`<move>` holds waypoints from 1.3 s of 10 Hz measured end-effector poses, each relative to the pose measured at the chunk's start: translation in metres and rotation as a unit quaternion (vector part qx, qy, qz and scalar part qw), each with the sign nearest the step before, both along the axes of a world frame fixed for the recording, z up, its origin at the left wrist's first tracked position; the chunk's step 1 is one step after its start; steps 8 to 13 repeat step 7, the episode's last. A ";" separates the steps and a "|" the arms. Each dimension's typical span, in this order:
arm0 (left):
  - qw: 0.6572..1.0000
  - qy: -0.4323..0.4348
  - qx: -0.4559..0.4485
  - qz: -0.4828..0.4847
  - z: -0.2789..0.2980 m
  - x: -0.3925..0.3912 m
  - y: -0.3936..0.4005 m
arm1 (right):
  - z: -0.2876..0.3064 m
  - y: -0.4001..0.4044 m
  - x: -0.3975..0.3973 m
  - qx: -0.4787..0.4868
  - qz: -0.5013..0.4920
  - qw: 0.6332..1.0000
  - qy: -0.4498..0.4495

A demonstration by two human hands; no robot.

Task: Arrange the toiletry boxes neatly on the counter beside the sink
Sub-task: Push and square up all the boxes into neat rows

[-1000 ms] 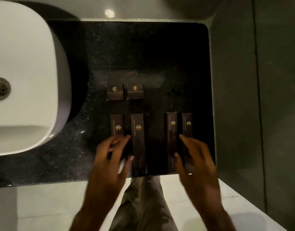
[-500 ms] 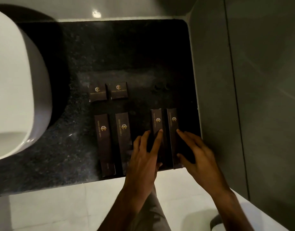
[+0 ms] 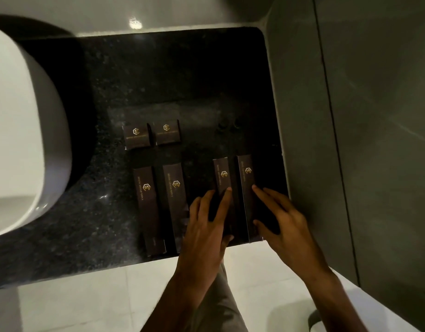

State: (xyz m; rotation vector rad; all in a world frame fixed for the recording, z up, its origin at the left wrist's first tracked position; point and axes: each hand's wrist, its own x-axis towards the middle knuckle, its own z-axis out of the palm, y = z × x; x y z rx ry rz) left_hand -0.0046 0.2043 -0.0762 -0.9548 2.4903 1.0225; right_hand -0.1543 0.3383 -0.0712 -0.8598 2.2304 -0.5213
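Observation:
Six dark brown toiletry boxes with gold logos lie on the black granite counter [image 3: 173, 75]. Two small square boxes [image 3: 136, 136] [image 3: 167, 132] sit side by side at the back. In front of them lie two long boxes [image 3: 148, 202] [image 3: 174, 197], parallel and unattended. Further right are two more long boxes. My left hand [image 3: 206, 226] is wrapped over the third long box [image 3: 222, 176], and my right hand [image 3: 281, 221] rests on the fourth long box [image 3: 246, 176] with index finger and thumb touching it. Both hands hide the near ends of those boxes.
A white basin [image 3: 27, 130] stands on the counter at the left. A grey wall [image 3: 350, 116] bounds the counter on the right, close to the fourth box. The counter's front edge [image 3: 110, 269] runs just below the long boxes, with pale floor tiles beneath.
My left hand has left the two long boxes on the left and moved right onto the third long box. My right hand stays on the fourth box. The view shifted slightly.

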 end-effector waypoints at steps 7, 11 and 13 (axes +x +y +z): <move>0.999 0.014 0.038 0.009 0.006 0.003 -0.006 | 0.011 -0.007 0.003 -0.017 -0.029 0.999 -0.017; 0.999 0.014 0.038 0.009 0.006 0.003 -0.006 | 0.011 -0.007 0.003 -0.017 -0.029 0.999 -0.017; 0.999 0.014 0.038 0.009 0.006 0.003 -0.006 | 0.011 -0.007 0.003 -0.017 -0.029 0.999 -0.017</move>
